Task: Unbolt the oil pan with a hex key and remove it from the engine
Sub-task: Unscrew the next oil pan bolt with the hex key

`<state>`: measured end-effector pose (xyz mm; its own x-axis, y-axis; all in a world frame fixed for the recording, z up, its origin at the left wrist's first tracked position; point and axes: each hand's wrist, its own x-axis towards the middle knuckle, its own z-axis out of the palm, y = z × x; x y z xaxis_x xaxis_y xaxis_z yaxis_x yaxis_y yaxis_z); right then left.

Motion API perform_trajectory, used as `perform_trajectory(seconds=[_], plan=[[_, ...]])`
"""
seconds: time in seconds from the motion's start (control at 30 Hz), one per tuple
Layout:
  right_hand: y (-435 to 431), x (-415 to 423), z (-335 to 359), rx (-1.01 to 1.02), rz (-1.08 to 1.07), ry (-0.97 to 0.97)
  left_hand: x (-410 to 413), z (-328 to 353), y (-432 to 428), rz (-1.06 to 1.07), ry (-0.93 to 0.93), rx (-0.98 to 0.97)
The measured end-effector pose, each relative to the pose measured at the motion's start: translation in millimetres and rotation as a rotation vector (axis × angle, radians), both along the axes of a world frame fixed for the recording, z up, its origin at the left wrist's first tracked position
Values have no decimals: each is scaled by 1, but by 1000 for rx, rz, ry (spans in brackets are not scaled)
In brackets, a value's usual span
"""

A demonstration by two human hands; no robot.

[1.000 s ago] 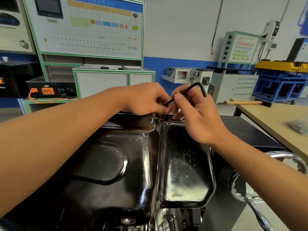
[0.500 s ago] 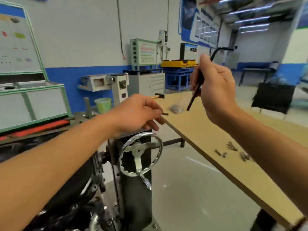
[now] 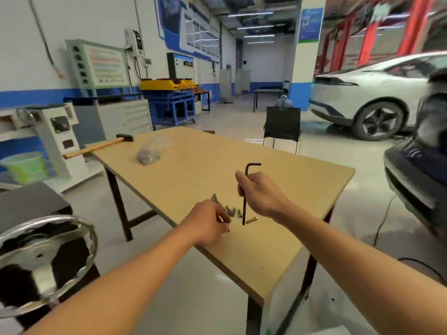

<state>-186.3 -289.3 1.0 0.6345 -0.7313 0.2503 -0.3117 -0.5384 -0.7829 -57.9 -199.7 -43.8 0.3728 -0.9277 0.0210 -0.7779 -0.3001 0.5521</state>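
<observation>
My right hand [image 3: 260, 192] grips a black L-shaped hex key [image 3: 244, 201], held upright over the wooden table [image 3: 278, 180] with its long end pointing down. My left hand [image 3: 209, 224] reaches over the table's near edge and pinches a small dark bolt [image 3: 227, 228] at its fingertips, close to the tabletop. Several removed bolts [image 3: 232, 211] lie in a loose row on the table just beyond my left hand. The oil pan and engine are out of view.
A chrome handwheel [image 3: 46, 262] of the engine stand sits at lower left. On the table's far end lie a hammer [image 3: 96, 147] and a plastic bag of parts [image 3: 148, 152]. A black chair [image 3: 281, 126] and a white car [image 3: 377, 97] stand behind.
My view swung right from the oil pan to the table. My left hand carried a bolt from the pan down to the tabletop; my right hand lowered the hex key over the bolts.
</observation>
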Motion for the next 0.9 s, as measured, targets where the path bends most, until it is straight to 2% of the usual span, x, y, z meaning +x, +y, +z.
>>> perform_trajectory(seconds=[0.1, 0.2, 0.33, 0.53, 0.67, 0.73, 0.9], plan=[[-13, 4, -13, 26, -20, -13, 4, -8, -12, 5, -24, -12], [-18, 10, -20, 46, -36, 10, 13, -6, -11, -3, 26, -52], [-5, 24, -8, -35, -18, 7, 45, 27, 27, -19, 3, -63], [98, 92, 42, -240, 239, -193, 111, 124, 194, 105, -226, -157], [216, 155, 88, -288, 578, -416, 144, 172, 338, 386, -338, -281], [274, 185, 104, -286, 733, -463, 157, 180, 400, 539, -348, -336], [397, 254, 126, -336, 965, -435, 196, 171, 519, 797, -309, -197]])
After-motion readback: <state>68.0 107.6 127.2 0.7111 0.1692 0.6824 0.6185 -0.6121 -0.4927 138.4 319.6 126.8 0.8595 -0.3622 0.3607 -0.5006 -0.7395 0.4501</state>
